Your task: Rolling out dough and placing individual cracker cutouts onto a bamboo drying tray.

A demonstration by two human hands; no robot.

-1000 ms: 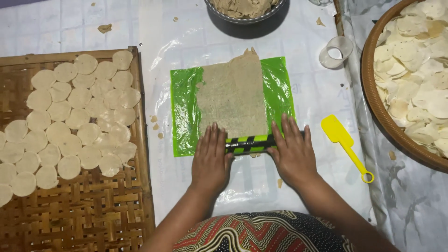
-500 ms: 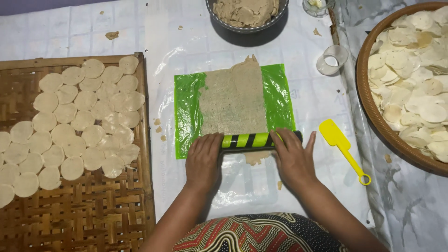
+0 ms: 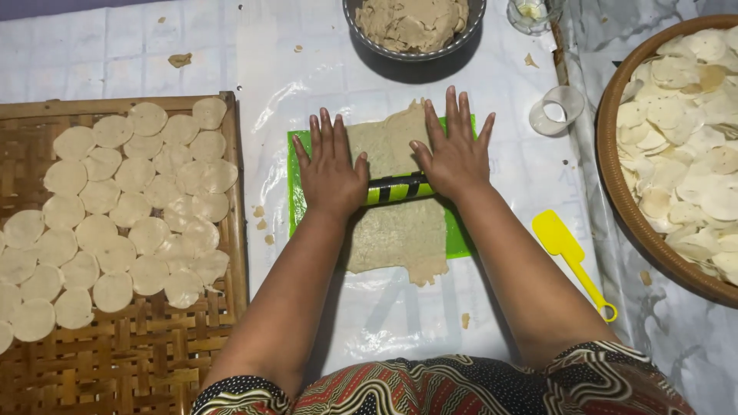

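Note:
A flat sheet of beige dough point(image 3: 396, 230) lies on a green mat point(image 3: 458, 238) over clear plastic. Across it rests a green roller with black stripes point(image 3: 397, 188). My left hand point(image 3: 332, 170) presses flat on the roller's left end, fingers spread and pointing away from me. My right hand point(image 3: 455, 152) presses flat on its right end the same way. The roller sits about the middle of the dough, whose near edge hangs past the mat.
A woven bamboo tray point(image 3: 138, 361) with several round dough discs lies left. A round basket point(image 3: 623, 207) of thin discs stands right. A dark bowl point(image 3: 361, 31) of dough sits at the far side, with a ring cutter point(image 3: 558, 112) and a yellow spatula point(image 3: 569, 253) on the right.
Both hands have pushed the roller away from me, from the dough's near edge to its middle. The dough now reaches further toward me past the mat.

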